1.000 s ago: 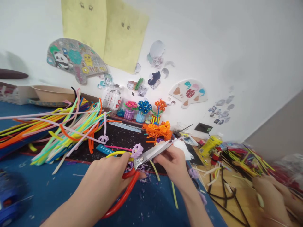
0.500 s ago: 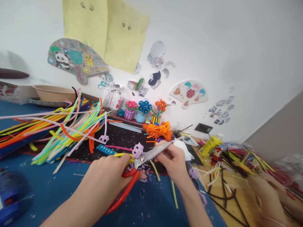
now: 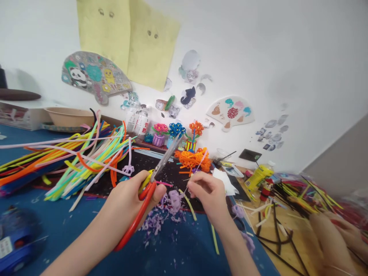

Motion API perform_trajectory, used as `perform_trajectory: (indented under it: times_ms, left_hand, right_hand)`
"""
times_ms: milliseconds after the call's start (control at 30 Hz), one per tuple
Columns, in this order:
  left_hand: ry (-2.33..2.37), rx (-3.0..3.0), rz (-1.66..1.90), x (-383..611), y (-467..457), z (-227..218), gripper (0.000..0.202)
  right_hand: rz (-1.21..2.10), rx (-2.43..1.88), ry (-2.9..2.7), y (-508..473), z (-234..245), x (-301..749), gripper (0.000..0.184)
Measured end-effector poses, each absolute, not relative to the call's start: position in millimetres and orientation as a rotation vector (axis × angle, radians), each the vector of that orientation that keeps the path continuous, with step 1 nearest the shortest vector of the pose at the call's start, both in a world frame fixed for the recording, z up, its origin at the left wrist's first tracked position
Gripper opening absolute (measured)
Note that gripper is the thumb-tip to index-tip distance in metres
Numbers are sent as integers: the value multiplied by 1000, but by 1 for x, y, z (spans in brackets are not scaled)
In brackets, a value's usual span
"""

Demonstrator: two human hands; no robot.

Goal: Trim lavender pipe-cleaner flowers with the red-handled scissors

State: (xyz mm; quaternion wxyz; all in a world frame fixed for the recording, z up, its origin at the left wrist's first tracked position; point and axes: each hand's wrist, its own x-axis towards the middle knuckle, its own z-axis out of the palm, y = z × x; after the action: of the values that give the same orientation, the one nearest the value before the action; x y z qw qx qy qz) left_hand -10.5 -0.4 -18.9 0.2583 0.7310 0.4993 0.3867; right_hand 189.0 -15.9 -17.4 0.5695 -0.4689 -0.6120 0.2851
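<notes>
Just below our hands, purple pipe-cleaner clippings [image 3: 156,218] scatter over the blue mat [image 3: 195,249]. Our left hand [image 3: 129,195] clenches red-handled scissors [image 3: 135,218], blades up. Our right hand [image 3: 208,193] pinches something too thin to tell, beside a yellow-green pipe-cleaner piece [image 3: 188,205]. Left of us lies a heap of pipe cleaners [image 3: 86,161]; far right, a co-worker's blurred hand [image 3: 330,245].

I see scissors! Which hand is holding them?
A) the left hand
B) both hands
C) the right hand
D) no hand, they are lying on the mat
A. The left hand grips the red-handled scissors with the blades pointing up, while the right hand is apart from them and does not hold them.
</notes>
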Motion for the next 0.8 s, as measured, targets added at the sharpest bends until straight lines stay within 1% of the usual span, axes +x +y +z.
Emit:
perform_trajectory:
  times_ms: [133,267,500,667,800]
  left_hand:
    - [1209,1746,1145,-2,-8,-10,36]
    - [1081,1514,1166,4,-11,-4,30]
    - [1002,1331,1140,6,-4,-11,29]
    - [934,1339,1110,3,-2,-14,30]
    - [869,1319,1081,-1,1,-18,34]
  right_hand:
    - [621,-1118,-1623,-22,-17,176,11]
    - [578,-1137,-1763,-26,-20,162,14]
    - [577,-1135,-1828,-33,-20,152,13]
    - [700,-1080,-1845,-33,-21,153,14]
    - [963,-1041,-1753,-27,-27,155,8]
